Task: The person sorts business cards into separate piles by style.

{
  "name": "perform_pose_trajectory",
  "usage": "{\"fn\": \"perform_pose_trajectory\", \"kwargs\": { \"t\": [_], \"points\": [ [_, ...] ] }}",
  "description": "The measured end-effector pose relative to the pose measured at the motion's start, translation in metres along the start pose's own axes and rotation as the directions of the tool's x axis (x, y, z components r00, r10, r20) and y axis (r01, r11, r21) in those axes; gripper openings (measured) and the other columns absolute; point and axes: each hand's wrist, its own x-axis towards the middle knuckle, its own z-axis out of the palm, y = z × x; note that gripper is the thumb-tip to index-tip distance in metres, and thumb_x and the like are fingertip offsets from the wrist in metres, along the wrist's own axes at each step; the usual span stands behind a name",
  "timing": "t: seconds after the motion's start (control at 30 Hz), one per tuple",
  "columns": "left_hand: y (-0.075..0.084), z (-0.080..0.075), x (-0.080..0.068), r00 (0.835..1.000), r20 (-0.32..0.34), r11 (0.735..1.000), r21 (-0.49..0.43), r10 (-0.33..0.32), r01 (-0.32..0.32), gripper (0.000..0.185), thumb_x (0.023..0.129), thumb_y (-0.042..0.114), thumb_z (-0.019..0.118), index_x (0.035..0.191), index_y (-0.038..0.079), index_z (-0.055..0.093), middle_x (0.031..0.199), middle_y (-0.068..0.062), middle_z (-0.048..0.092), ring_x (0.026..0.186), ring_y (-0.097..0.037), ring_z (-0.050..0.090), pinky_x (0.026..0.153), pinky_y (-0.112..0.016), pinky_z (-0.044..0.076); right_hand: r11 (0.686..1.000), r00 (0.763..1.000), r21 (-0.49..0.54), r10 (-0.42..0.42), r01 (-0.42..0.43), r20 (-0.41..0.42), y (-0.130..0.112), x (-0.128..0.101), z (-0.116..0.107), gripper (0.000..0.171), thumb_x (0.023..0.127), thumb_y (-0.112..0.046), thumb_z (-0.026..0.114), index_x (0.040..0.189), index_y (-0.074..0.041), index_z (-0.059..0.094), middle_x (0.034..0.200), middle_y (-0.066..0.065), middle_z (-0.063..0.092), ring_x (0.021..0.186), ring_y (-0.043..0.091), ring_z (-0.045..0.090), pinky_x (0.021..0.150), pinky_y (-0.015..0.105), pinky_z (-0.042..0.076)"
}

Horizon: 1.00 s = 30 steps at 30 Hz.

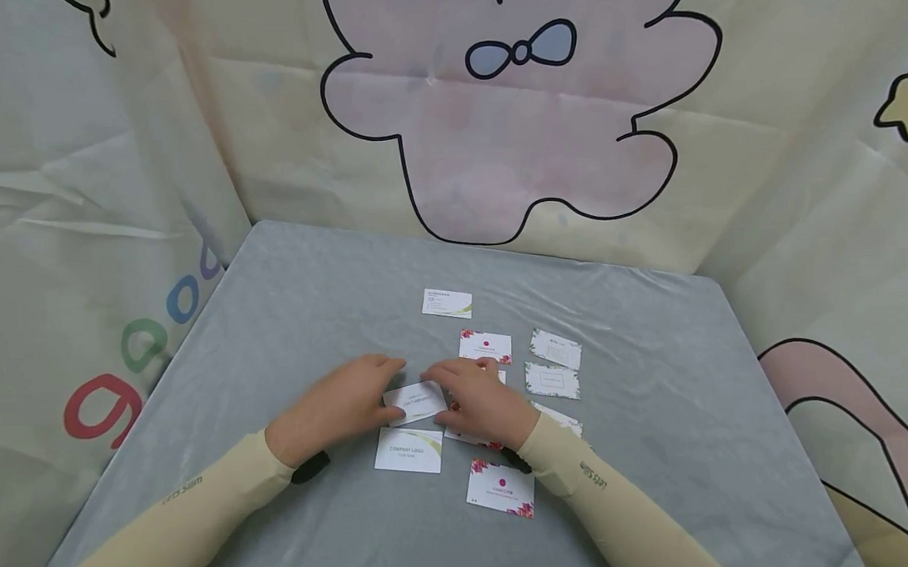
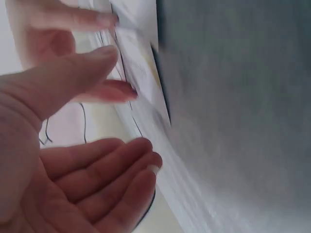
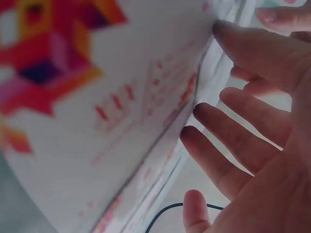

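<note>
Cloth in grey covers the surface, and its left half lies bare from the far edge down to the near one, with wide room to move there. The left hand rests low on the cloth, fingers nearly straight, its fingertips touching the left edge of a white card with a green stripe. That card sits between both hands at the middle of the surface, slightly tilted. Just below it lies a logo card, flat, its top edge close under the held one. Far back, a striped card lies alone, well apart from the rest. The right hand meets the same middle card from the right, fingers spread and loosely bent over it; from the wrist view its fingers hover beside a card with red and orange print. A floral card lies just behind this hand, another floral card near its wrist. Two leafy cards sit to the right, with bare cloth beyond them up to the right edge.
</note>
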Motion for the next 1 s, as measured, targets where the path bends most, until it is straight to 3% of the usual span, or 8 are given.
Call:
{"fn": "perform_pose_trajectory", "kwargs": {
  "t": [0.17,0.37,0.83,1.0],
  "points": [
    [0.006,0.011,-0.006,0.998,-0.050,1.000,-0.001,-0.027,0.027,0.058,0.086,0.025,0.091,0.131,-0.004,0.068,0.109,-0.011,0.076,0.094,-0.023,0.069,0.085,-0.041,0.060,1.000,1.000,0.003,0.006,-0.006,-0.004,0.002,-0.001,0.006,0.052,0.094,-0.025,0.086,0.142,-0.017,0.066,0.144,0.005,0.067,0.140,0.026,0.060,0.107,0.061,0.039],
    [0.010,0.020,-0.008,0.994,-0.097,0.999,0.019,-0.041,0.043,0.047,0.083,0.021,0.093,0.119,0.000,0.070,0.097,-0.006,0.073,0.085,-0.020,0.065,0.076,-0.038,0.058,1.000,1.000,0.004,0.012,-0.012,0.000,0.003,0.000,0.007,0.050,0.096,-0.025,0.085,0.142,-0.017,0.067,0.143,0.004,0.068,0.140,0.025,0.060,0.108,0.059,0.038],
    [0.016,0.016,-0.009,0.997,-0.058,0.998,0.032,-0.045,0.047,0.033,0.085,0.018,0.093,0.108,0.008,0.072,0.091,-0.001,0.073,0.076,-0.012,0.060,0.067,-0.033,0.054,0.999,0.999,0.003,0.046,-0.046,0.007,0.005,-0.002,0.009,0.052,0.096,-0.026,0.085,0.143,-0.018,0.067,0.143,0.003,0.068,0.139,0.021,0.060,0.111,0.059,0.038],
    [0.015,0.017,-0.009,0.997,-0.064,0.998,0.035,-0.041,0.044,0.035,0.085,0.018,0.093,0.112,0.006,0.073,0.096,-0.003,0.075,0.079,-0.012,0.062,0.069,-0.034,0.056,0.999,0.999,0.015,0.038,-0.038,0.001,0.006,-0.002,0.009,0.051,0.095,-0.026,0.085,0.143,-0.018,0.068,0.143,0.003,0.068,0.138,0.020,0.061,0.109,0.057,0.039]
  ]
}}
